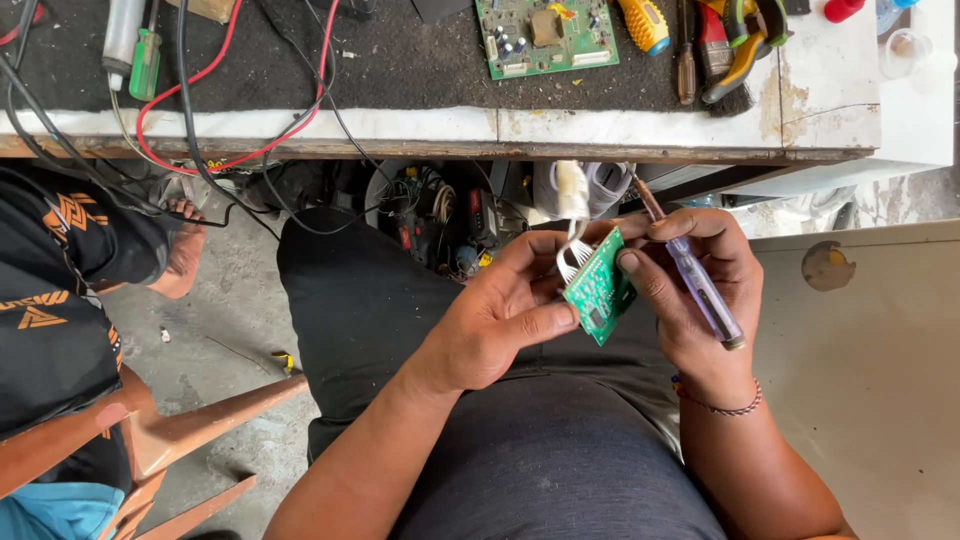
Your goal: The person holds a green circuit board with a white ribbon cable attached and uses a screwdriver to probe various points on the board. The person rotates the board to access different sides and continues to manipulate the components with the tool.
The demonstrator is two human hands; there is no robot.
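Bench circuit board (547, 36) — red wire (240, 80)

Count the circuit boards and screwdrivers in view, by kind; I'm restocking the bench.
Green circuit boards: 2, the small board in both hands and the large board on the bench.
Screwdrivers: 2, the clear-handled screwdriver in the right hand and the green-handled screwdriver.
Total: 4

Left hand (500, 320) and right hand (690, 290) pinch a small green circuit board (598, 290) (screwdriver (700, 285) in right).
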